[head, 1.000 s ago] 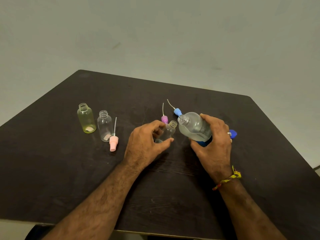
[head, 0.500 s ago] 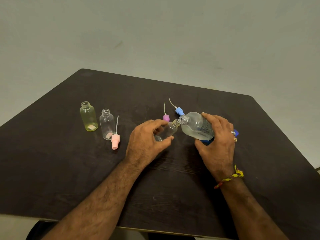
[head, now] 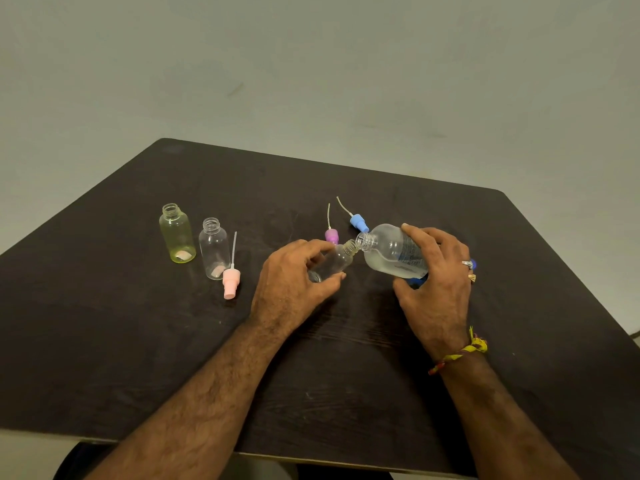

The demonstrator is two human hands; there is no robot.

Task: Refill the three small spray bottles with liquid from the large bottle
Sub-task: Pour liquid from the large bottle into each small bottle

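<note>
The large bottle (head: 393,251) is tipped well over in the right hand (head: 437,282), fingers curled over its top and thumb hooked beneath, its open mouth touching the neck of a small clear bottle (head: 334,260). That small bottle leans toward it, gripped by the left hand (head: 291,282) between curled fingers and thumb. Clear liquid pools along the big bottle's lower side. There's a printed label on it, dark lines of text, too small to read.

Count the small bottles: three. One in hand, and two standing upright side by side at the left, a yellow-tinted bottle (head: 176,233) and a clear bottle (head: 214,249), both uncapped, each with a pale sticker at the base.

Three spray tops lie loose on the dark table (head: 104,334), each trailing a thin dip tube: a pink one (head: 231,283) just beside the clear bottle, a purple one (head: 331,235) and a blue one (head: 358,223) behind the hands.

On the right hand, two rings; at the wrist, a yellow-and-red thread (head: 459,351).
</note>
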